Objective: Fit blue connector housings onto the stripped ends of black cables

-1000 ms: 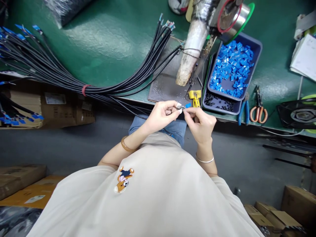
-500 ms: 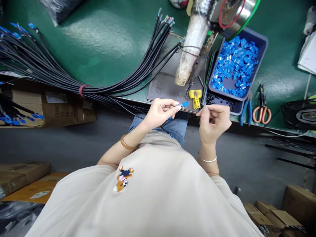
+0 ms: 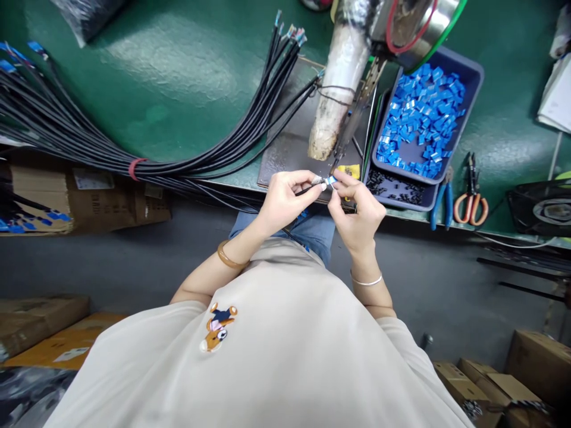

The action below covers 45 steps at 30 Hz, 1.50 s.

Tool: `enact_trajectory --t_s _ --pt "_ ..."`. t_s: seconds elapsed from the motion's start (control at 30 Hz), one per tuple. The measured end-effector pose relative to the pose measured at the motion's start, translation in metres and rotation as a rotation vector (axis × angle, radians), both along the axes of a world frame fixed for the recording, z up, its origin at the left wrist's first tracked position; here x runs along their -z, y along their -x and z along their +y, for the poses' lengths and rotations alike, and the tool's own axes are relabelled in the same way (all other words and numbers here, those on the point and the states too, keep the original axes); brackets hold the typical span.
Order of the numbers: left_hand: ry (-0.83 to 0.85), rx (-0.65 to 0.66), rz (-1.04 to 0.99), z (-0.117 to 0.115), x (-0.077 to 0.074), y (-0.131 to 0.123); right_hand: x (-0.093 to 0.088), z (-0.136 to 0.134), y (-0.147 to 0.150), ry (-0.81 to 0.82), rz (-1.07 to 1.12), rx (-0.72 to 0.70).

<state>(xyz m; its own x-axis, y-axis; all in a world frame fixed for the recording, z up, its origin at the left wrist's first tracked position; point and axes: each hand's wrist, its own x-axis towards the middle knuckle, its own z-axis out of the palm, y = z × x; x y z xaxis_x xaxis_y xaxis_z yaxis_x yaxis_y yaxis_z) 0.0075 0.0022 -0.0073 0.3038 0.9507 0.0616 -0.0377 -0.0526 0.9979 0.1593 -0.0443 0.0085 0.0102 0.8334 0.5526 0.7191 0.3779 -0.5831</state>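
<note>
My left hand point(image 3: 285, 199) is closed in a pinch on the end of a black cable, just over the table's front edge. A small blue connector point(image 3: 331, 180) sticks out past those fingertips. My right hand point(image 3: 359, 214) meets it from the other side, thumb and fingers closed around the connector's tip. Whatever else may lie between the right fingers is too small to tell. Partly covered by the right hand, a yellow tool point(image 3: 350, 171) lies behind it on the dark board point(image 3: 285, 137).
A bundle of black cables point(image 3: 178, 163), bound by a red tie, crosses on the left. Above the board hangs a wrapped white tube point(image 3: 334, 89). Right of it stand a bin of blue connectors point(image 3: 473, 89), blue-handled cutters point(image 3: 441, 202) and orange-handled pliers point(image 3: 470, 205).
My right hand has moved left from beside the yellow tool to the blue connector and now touches it. My left hand stays pinched on the cable end. The view has shifted slightly.
</note>
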Motion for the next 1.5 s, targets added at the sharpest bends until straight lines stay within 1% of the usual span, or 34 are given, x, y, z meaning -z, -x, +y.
enact_trajectory --t_s 0.2,0.4,0.67,0.93,1.03,1.17,1.27,1.33,1.4,1.43,1.5 --pt "0.033 0.047 -0.108 0.007 -0.001 0.000 -0.004 0.005 -0.002 0.029 0.036 0.001" --pt "0.033 0.045 -0.129 0.007 -0.001 0.001 -0.004 0.005 -0.002 0.017 0.023 -0.011" --pt "0.056 -0.007 -0.108 0.004 0.000 -0.003 -0.002 0.006 -0.003 -0.017 -0.020 -0.040" --pt "0.063 -0.031 -0.069 0.007 -0.013 -0.003 -0.010 0.007 -0.002 0.018 -0.091 -0.011" --pt "0.054 -0.012 -0.065 0.006 -0.014 -0.001 -0.012 0.007 -0.002 0.001 -0.132 -0.019" --pt "0.079 0.045 -0.007 0.005 -0.011 0.002 -0.010 0.005 -0.003 -0.026 -0.233 -0.040" --pt "0.097 0.061 0.016 0.004 -0.009 0.002 -0.009 0.004 -0.004 -0.079 -0.264 -0.055" --pt "0.098 0.049 0.011 0.003 -0.010 0.002 -0.009 0.003 -0.003 -0.103 -0.250 -0.043" --pt "0.114 0.024 -0.010 0.001 -0.012 0.002 -0.011 0.001 -0.003 -0.090 -0.199 -0.004" --pt "0.128 0.013 -0.027 0.000 -0.013 0.003 -0.011 0.000 -0.002 -0.058 -0.154 0.014" --pt "0.166 0.024 -0.062 -0.002 -0.016 0.005 -0.013 -0.003 -0.001 0.058 -0.017 0.013"
